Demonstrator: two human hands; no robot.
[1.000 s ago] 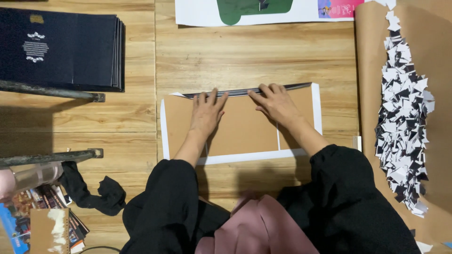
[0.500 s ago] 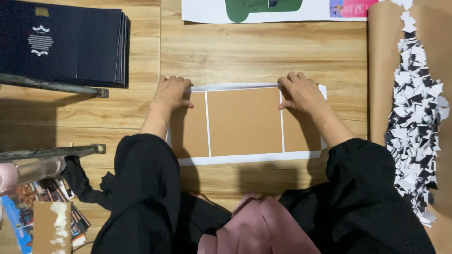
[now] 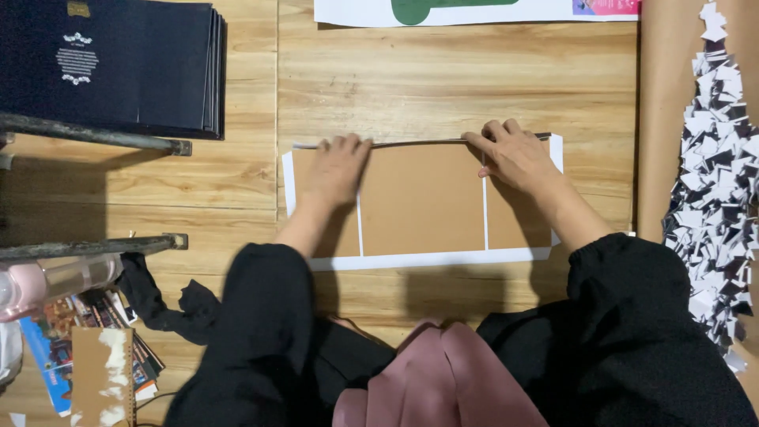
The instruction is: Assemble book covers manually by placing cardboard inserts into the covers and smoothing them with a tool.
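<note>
Left hand (image 3: 336, 168) flat, fingers together, pressing the far edge of the brown board panels (image 3: 421, 200); right hand (image 3: 515, 158) likewise spread, fingertips curled over that same edge, gripping nothing. Probably folding the white sheet's (image 3: 431, 258) far margin over the boards; next likely needs firm, even pressing along the fold. Three tan panels, narrow white gaps between, mid-floor (image 3: 443, 87).
</note>
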